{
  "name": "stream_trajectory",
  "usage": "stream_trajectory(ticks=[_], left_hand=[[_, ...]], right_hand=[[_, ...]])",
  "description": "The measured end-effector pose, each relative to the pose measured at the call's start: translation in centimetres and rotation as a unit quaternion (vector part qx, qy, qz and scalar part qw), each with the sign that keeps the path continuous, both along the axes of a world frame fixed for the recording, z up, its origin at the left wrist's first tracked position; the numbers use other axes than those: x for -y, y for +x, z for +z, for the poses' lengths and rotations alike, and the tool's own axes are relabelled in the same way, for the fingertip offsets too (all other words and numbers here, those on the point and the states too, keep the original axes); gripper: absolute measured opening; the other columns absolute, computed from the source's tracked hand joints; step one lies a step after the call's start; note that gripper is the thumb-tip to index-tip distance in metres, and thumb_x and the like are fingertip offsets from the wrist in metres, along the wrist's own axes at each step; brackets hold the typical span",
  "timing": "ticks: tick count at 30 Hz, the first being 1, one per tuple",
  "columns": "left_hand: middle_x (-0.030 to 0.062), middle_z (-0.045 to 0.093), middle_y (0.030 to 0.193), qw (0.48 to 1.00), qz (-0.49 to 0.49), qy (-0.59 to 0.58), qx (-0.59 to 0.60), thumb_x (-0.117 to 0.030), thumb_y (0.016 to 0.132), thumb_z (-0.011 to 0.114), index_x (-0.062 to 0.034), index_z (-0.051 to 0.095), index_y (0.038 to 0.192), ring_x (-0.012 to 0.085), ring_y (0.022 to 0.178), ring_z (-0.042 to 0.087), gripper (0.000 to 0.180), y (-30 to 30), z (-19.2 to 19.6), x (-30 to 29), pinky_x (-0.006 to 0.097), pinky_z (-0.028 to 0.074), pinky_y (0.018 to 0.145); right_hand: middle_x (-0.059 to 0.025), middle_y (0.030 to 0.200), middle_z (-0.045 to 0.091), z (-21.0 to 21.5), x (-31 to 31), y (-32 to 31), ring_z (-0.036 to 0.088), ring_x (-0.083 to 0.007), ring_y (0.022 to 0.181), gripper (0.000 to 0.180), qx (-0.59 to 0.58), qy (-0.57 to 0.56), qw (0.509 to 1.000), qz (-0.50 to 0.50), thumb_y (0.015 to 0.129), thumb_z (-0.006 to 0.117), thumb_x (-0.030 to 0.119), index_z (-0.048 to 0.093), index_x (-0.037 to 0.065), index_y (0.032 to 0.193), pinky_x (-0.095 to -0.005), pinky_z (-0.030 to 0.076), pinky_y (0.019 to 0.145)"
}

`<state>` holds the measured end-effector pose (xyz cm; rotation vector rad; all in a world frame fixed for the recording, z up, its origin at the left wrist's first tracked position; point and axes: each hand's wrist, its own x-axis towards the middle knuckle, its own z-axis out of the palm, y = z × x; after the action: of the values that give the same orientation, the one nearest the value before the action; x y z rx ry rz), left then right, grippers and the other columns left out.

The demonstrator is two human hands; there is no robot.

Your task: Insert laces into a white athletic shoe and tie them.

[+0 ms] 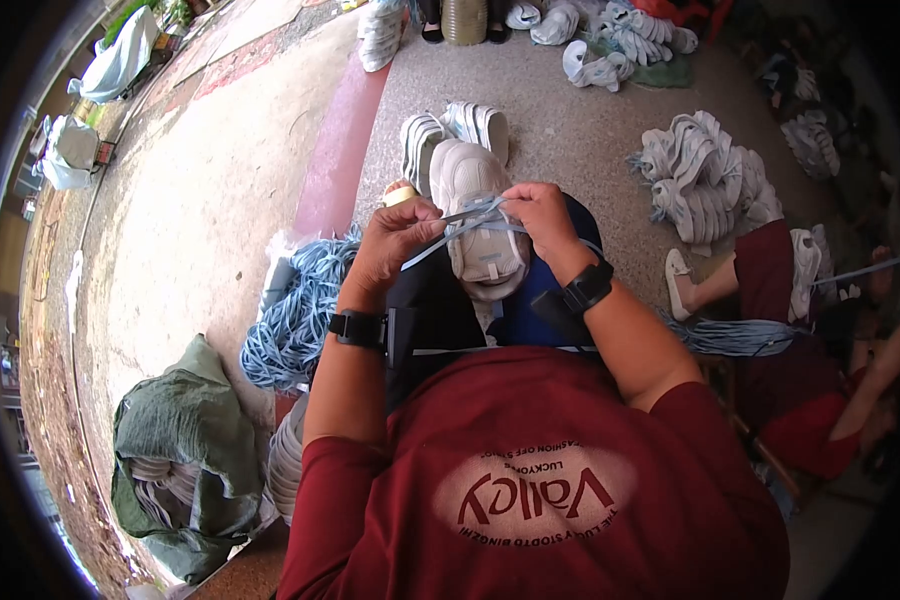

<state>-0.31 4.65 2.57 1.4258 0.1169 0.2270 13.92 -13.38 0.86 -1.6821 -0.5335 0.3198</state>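
Nearest, we are wearing a dark red shirt (535,425); its pale oval is carrying dark lettering (540,495), one large word among smaller curved lines, showing upside down from our viewpoint. Dark wristbands (588,287) are circling both our wrists. Just beyond, a pale shoe (487,255) is resting over our lap, below and between our hands. Its long axis is running away from us, the far end leaning slightly left, and its rounded toe appears to be pointing away; a tiny mark at the nearer end is staying illegible to us. Our left hand (398,238) is pinching a light blue lace (428,250), while our right hand (543,222) is pinching lace above the shoe's other side. Leftward, tangled blue laces (290,325) are lying bunched. Farther off, stacked pale shoe parts (477,125) are standing on the floor (590,140), and a larger pale heap (705,180) is sitting to the right.
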Motion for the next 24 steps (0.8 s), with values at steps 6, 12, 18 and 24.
stream_trajectory(ticks=[6, 12, 18, 24], left_hand=[[0.0036, 0.060, 0.091, 0.966, 0.080, -0.247, 0.008, -0.013, 0.081, 0.063, -0.0061, 0.058, 0.075, 0.0157, 0.086, 0.056, 0.010, -0.2, -1.8, -0.1, 0.031, 0.042, 0.083], [0.0056, 0.060, 0.088, 0.956, 0.089, -0.280, 0.017, -0.008, 0.082, 0.059, -0.0055, 0.057, 0.074, 0.0177, 0.086, 0.056, 0.009, -0.9, -4.2, -0.5, 0.032, 0.045, 0.081], [0.0046, 0.059, 0.081, 0.981, 0.101, -0.164, -0.039, -0.008, 0.080, 0.063, -0.0046, 0.058, 0.075, 0.0139, 0.074, 0.056, 0.008, -0.4, -5.1, -0.9, 0.027, 0.046, 0.073], [0.0035, 0.060, 0.079, 0.979, 0.081, 0.163, -0.089, -0.017, 0.068, 0.075, -0.0015, 0.061, 0.081, 0.0148, 0.069, 0.056, 0.025, 0.7, -5.0, 0.8, 0.025, 0.045, 0.067]], right_hand=[[-0.0036, 0.060, 0.057, -0.4, 1.1, 1.2, 0.051, -0.0114, 0.055, 0.019, -0.178, 0.021, 0.979, 0.100, 0.077, 0.060, 0.013, 0.063, -0.002, 0.066, -0.0282, 0.041, 0.053], [-0.0037, 0.059, 0.057, -0.2, 1.6, 1.0, 0.050, -0.0126, 0.052, 0.023, 0.073, -0.193, 0.976, 0.069, 0.079, 0.057, 0.014, 0.062, -0.003, 0.064, -0.0328, 0.040, 0.051], [0.0010, 0.057, 0.051, 0.3, 4.0, 1.5, 0.043, -0.0078, 0.045, 0.009, -0.143, 0.013, 0.989, 0.019, 0.076, 0.057, 0.005, 0.060, 0.001, 0.069, -0.0233, 0.032, 0.041], [0.0027, 0.057, 0.041, -0.8, 12.6, 5.8, 0.033, -0.0065, 0.041, 0.015, -0.306, 0.304, 0.881, -0.194, 0.070, 0.055, -0.008, 0.054, 0.005, 0.075, -0.0197, 0.024, 0.038]])
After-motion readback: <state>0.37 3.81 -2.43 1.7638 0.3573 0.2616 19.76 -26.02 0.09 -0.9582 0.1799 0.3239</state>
